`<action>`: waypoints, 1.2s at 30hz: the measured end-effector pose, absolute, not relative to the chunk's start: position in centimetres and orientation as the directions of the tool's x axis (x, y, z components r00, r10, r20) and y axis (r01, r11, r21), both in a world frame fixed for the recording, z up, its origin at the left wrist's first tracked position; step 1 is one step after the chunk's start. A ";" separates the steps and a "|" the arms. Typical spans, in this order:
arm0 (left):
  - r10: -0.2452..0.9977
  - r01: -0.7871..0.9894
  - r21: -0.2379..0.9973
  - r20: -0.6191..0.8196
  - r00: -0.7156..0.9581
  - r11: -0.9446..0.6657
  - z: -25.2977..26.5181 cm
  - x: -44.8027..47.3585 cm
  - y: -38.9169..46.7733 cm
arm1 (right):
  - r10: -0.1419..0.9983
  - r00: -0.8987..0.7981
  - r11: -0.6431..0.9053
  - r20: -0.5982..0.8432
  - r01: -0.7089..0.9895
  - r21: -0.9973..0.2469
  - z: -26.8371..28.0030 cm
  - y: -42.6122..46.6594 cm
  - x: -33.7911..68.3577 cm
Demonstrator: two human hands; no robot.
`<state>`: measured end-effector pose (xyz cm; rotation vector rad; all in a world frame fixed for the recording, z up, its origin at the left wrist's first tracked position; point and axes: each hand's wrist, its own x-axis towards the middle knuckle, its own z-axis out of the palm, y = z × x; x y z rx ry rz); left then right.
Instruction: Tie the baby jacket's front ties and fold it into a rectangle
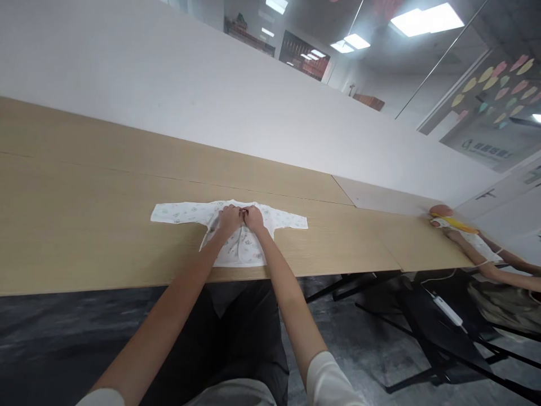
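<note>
A small white baby shirt point(228, 248) with a fine print lies spread on the wooden table, its sleeves stretched out to both sides. Its lower hem is close to the table's front edge. My left hand point(230, 217) is closed on the upper front of the shirt, near the neckline. Right beside it, my right hand point(253, 217) pinches the shirt's front at the opening. The fingertips of both hands almost meet, and the exact bit of fabric or fastener between them is too small to make out.
The long wooden table point(84, 225) runs along a white wall point(169, 96) with glass above. At the far right, another person's arms point(469, 251) reach to white and yellow cloth items. A black folding chair point(439, 332) with a white power strip point(448, 310) stands at lower right.
</note>
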<state>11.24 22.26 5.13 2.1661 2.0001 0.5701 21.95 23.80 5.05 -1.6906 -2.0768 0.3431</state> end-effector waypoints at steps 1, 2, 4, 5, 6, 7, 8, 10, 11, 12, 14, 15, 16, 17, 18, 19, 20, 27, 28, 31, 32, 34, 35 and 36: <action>0.981 0.921 0.378 0.191 0.025 -0.097 4.8 11.1 22.4 | 0.972 -0.147 0.216 0.182 0.860 -0.463 4.8 24.0 22.1; 0.980 0.912 0.400 0.198 0.013 -0.093 4.5 11.0 22.6 | 0.972 -0.138 0.214 0.189 0.853 -0.475 4.5 24.2 22.2; 0.979 0.897 0.433 0.206 0.002 -0.093 3.9 10.8 22.9 | 0.970 -0.120 0.214 0.213 0.834 -0.508 4.0 24.5 22.5; 0.979 0.890 0.446 0.206 0.000 -0.094 3.6 10.8 23.1 | 0.968 -0.110 0.216 0.226 0.823 -0.525 3.8 24.6 22.6; 0.979 0.884 0.459 0.204 -0.005 -0.091 3.4 10.8 23.3 | 0.966 -0.101 0.218 0.238 0.814 -0.539 3.6 24.7 22.7; 0.979 0.878 0.470 0.202 -0.011 -0.087 3.2 10.8 23.4 | 0.965 -0.092 0.217 0.245 0.806 -0.551 3.4 24.8 22.7; 0.979 0.875 0.477 0.204 -0.019 -0.083 3.0 10.7 23.6 | 0.964 -0.087 0.219 0.252 0.799 -0.560 3.3 24.8 22.8; 0.976 0.876 0.475 0.218 -0.027 -0.082 2.8 10.7 23.9 | 0.961 -0.095 0.232 0.260 0.788 -0.570 3.1 24.9 22.8; 0.974 0.880 0.467 0.226 -0.027 -0.084 2.7 10.6 24.0 | 0.960 -0.099 0.238 0.264 0.784 -0.573 3.1 24.9 22.9; 0.972 0.885 0.457 0.234 -0.021 -0.091 2.6 10.6 24.0 | 0.959 -0.099 0.240 0.265 0.781 -0.577 3.1 25.0 23.0; 0.970 0.892 0.440 0.245 -0.005 -0.106 2.5 10.5 24.1 | 0.962 -0.090 0.230 0.257 0.777 -0.586 3.1 25.0 23.1; 0.968 0.894 0.434 0.250 0.003 -0.115 2.5 10.5 24.1 | 0.965 -0.080 0.218 0.251 0.777 -0.591 3.2 25.0 23.2; 0.967 0.895 0.429 0.254 0.010 -0.122 2.6 10.5 24.1 | 0.967 -0.068 0.205 0.245 0.777 -0.595 3.3 25.0 23.2; 0.966 0.896 0.426 0.258 0.016 -0.129 2.6 10.5 24.1 | 0.969 -0.054 0.191 0.240 0.779 -0.598 3.3 24.9 23.2; 0.965 0.896 0.424 0.260 0.023 -0.136 2.7 10.5 24.0 | 0.971 -0.038 0.177 0.237 0.781 -0.598 3.4 24.8 23.1; 0.964 0.895 0.422 0.263 0.032 -0.145 2.8 10.5 24.0 | 0.972 -0.022 0.162 0.235 0.785 -0.598 3.5 24.6 23.0; 0.963 0.894 0.420 0.266 0.045 -0.158 2.9 10.5 23.9 | 0.973 -0.008 0.148 0.231 0.788 -0.598 3.6 24.5 22.9; 0.948 0.881 0.396 0.277 0.155 -0.259 3.5 10.3 23.2 | 0.976 0.046 0.096 0.213 0.787 -0.609 3.8 23.6 22.0; 0.949 0.877 0.401 0.272 0.160 -0.263 3.6 10.3 23.1 | 0.977 0.050 0.090 0.206 0.781 -0.619 3.8 23.5 22.0; 0.949 0.857 0.434 0.265 0.173 -0.277 3.8 10.4 23.0 | 0.978 0.058 0.085 0.200 0.766 -0.638 4.0 23.2 22.0; 0.948 0.851 0.443 0.266 0.174 -0.281 3.8 10.4 23.0 | 0.979 0.059 0.083 0.197 0.762 -0.643 4.1 23.1 22.0; 0.946 0.844 0.451 0.269 0.181 -0.290 3.9 10.4 23.0 | 0.981 0.067 0.073 0.184 0.744 -0.664 4.3 22.9 22.0; 0.946 0.842 0.453 0.269 0.184 -0.292 3.9 10.4 23.0 | 0.982 0.071 0.068 0.174 0.728 -0.682 4.4 22.8 22.0; 0.946 0.840 0.457 0.267 0.183 -0.292 3.9 10.4 23.0 | 0.983 0.078 0.062 0.165 0.708 -0.704 4.5 22.8 22.0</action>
